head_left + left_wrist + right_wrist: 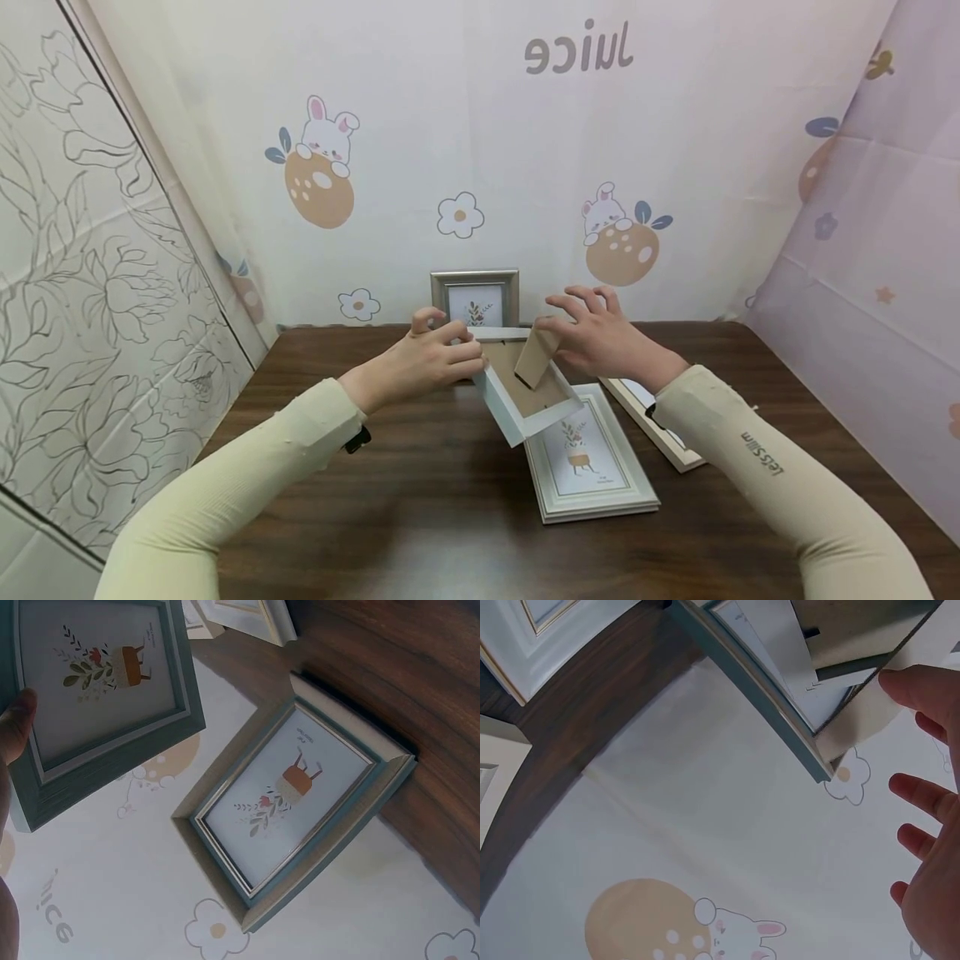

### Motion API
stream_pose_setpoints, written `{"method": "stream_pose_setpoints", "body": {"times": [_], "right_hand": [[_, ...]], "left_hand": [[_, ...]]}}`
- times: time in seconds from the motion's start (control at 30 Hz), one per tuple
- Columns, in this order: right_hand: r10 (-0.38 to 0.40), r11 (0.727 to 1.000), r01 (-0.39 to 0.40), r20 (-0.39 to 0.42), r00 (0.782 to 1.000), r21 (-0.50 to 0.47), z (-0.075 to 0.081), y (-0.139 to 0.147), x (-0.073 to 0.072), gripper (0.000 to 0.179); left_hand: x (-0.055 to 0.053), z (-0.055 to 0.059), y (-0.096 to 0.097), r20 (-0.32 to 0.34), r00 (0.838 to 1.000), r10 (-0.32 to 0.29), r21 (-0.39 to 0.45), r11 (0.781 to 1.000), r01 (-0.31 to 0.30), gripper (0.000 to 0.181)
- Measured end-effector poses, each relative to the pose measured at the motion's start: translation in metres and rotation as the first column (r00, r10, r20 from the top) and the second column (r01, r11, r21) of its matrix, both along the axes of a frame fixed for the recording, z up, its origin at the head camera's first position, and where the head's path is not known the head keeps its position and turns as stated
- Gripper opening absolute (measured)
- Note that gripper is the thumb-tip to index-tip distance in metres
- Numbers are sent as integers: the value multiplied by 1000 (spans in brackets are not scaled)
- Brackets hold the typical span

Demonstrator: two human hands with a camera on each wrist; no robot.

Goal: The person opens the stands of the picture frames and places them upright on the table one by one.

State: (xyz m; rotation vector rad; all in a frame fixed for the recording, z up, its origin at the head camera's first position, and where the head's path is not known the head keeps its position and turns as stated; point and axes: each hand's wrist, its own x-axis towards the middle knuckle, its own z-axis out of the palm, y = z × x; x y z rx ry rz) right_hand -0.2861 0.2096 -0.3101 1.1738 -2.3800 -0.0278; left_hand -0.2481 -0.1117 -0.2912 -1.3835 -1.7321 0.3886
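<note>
My left hand grips the left rim of a picture frame, held tilted above the table with its brown backing facing up. An easel stand sticks out from that backing. Thumb and index finger of my right hand pinch the stand near its upper end; the other fingers are spread. In the left wrist view the held frame shows a grey-green face around a plant print, with my thumb on its rim. The right wrist view shows my right thumb at a pale edge.
Behind the held frame, a silvery picture frame stands upright near the back wall. A cream picture frame lies face up on the dark wooden table. Another pale frame lies partly beneath my right forearm. Patterned curtains enclose the table.
</note>
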Motion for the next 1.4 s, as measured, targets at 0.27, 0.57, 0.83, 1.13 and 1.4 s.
{"method": "stream_pose_setpoints", "body": {"times": [0.27, 0.57, 0.83, 1.13, 1.4], "right_hand": [[-3, 1000, 3, 6, 1000, 13, -1, 0, 0, 49], [-19, 1000, 19, 17, 1000, -20, 2, 5, 4, 51], [-52, 995, 52, 1, 999, -87, 4, 18, 7, 44], [-127, 983, 134, 67, 990, -122, 5, 33, 12, 47], [-160, 974, 177, 122, 980, -143, 1, 40, 23, 47]], "left_hand": [[1, 1, 2, -14, 1000, 16, -9, 1000, -16, 27], [2, 3, -1, 18, 999, 29, -4, 1000, -29, 31], [2, 5, -6, 58, 998, 27, 45, 999, -30, 32], [-5, 7, -8, 25, 999, -43, 178, 983, 38, 23], [-7, 9, -10, 94, 995, -41, 249, 968, 16, 21]]}}
